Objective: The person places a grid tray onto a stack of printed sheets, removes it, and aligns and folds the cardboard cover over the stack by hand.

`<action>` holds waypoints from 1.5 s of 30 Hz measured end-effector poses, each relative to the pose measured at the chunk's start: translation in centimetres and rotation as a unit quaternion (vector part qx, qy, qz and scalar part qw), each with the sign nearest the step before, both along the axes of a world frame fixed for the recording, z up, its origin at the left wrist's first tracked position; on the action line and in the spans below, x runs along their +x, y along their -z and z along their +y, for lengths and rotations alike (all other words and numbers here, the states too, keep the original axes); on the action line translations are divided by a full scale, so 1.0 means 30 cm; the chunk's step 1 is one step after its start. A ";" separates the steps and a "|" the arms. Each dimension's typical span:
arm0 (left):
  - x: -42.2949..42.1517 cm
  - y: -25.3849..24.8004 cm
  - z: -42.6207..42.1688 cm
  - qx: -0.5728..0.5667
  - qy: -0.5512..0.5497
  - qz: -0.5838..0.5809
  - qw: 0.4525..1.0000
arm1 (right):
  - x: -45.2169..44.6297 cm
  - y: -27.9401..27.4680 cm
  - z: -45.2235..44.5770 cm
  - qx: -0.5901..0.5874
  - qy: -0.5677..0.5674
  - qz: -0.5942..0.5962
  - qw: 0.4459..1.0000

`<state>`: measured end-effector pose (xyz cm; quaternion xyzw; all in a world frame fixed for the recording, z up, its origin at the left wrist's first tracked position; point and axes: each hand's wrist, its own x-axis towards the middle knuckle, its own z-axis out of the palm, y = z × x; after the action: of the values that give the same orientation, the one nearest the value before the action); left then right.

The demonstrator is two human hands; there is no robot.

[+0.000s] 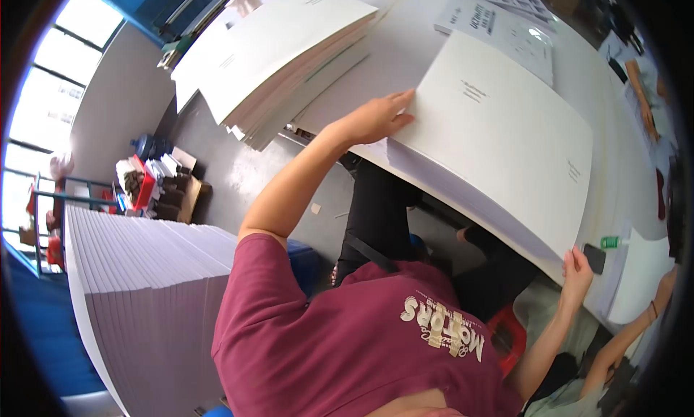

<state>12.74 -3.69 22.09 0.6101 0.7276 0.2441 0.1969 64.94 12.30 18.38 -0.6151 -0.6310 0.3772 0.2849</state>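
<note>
A thick stack of large white printed sheets (499, 120) lies in front of me along the table's near edge, small dark text on its top sheet. My left hand (379, 119) rests at the stack's left edge, fingers stretched out and fingertips at the paper, gripping nothing. At the stack's near right corner is my right hand (576, 272), its fingers closed in a pinch. Whether the corner of a sheet is between them cannot be made out. Just beside that hand lie a small black flat object (593, 258) and a green-capped item (611, 242).
Another tall pile of printed sheets (289, 48) stands on the table (394, 44) at left. Beyond my stack lies a grey printed cover (499, 30). A high paper stack (144, 287) rises behind my left side. Other people's arms (640, 99) show at right, near a red stool (510, 337).
</note>
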 end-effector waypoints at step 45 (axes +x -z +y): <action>-0.184 0.180 0.637 0.128 -0.153 -0.383 0.902 | -0.949 -0.237 -0.284 0.330 -0.529 -0.316 0.715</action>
<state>7.22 15.43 16.69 0.3702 0.6430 0.5773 0.3410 36.47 3.78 25.49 -0.1308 -0.9912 0.0172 0.0075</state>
